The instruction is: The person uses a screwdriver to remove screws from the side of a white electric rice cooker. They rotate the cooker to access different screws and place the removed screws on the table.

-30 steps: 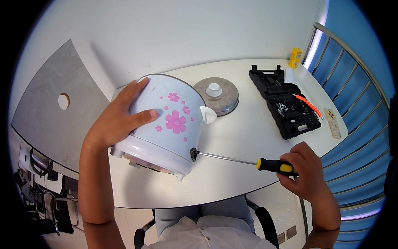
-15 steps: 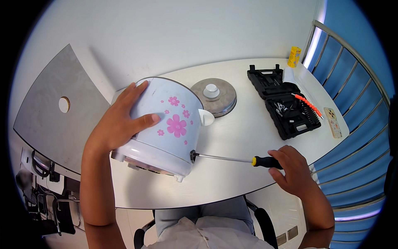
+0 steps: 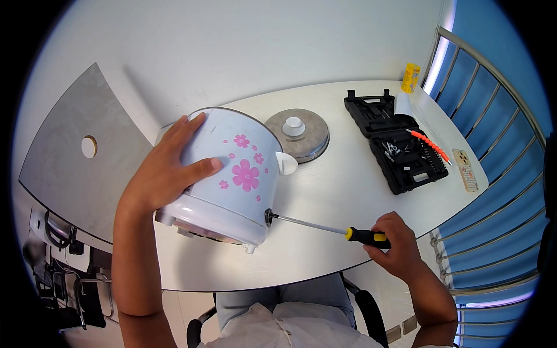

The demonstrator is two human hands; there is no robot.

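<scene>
A white cooker with pink flowers (image 3: 220,151) lies tilted on the white desk (image 3: 325,243). My left hand (image 3: 165,168) grips its left side, thumb and fingers spread across the body. My right hand (image 3: 395,249) is closed round the black-and-yellow handle of a screwdriver (image 3: 313,226), whose long shaft reaches a small dark fitting (image 3: 269,217) low on the cooker's right side; the very tip is hidden there. Behind the cooker rests a round metal lid with a white knob (image 3: 308,142).
An open black tool case (image 3: 394,165) with bits and an orange flexible shaft (image 3: 429,145) is at the right, beside a yellow container (image 3: 411,78) and a patterned flat object (image 3: 466,171). A grey board (image 3: 69,156) is at left, a metal railing (image 3: 493,75) at right.
My right hand and the screwdriver's handle have moved left, toward the cooker. My left hand and the cooker look almost the same, only slightly shifted in view.
</scene>
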